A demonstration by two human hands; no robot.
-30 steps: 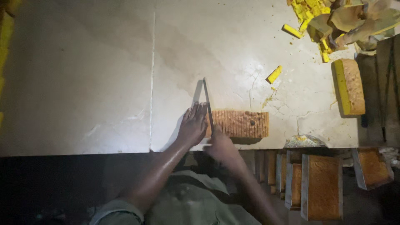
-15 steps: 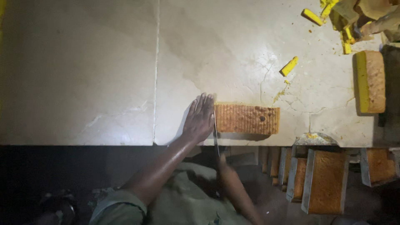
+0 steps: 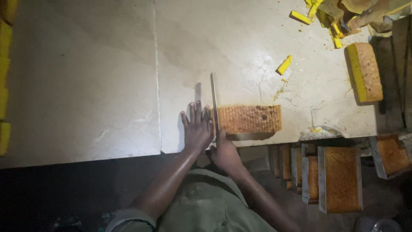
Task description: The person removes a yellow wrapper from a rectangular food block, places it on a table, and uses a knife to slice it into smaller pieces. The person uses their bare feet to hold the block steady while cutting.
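Observation:
A brown-crusted loaf of cake (image 3: 251, 119) lies on the pale stone counter (image 3: 107, 86) near its front edge. My left hand (image 3: 196, 126) rests flat on the counter, fingers together, against the loaf's left end. My right hand (image 3: 225, 152) grips the handle of a long knife (image 3: 213, 101). The blade stands on edge along the loaf's left end, between my left fingers and the cake, and points away from me.
A second loaf with a yellow side (image 3: 365, 72) sits at the right. Yellow cake offcuts (image 3: 284, 65) and crumbs litter the far right. Several cakes in metal tins (image 3: 339, 178) stand below the counter edge. Yellow pieces (image 3: 4, 64) line the left edge.
The knife has gone from drawn back toward me to pushed forward along the loaf's left end. My left hand has stayed flat beside the loaf.

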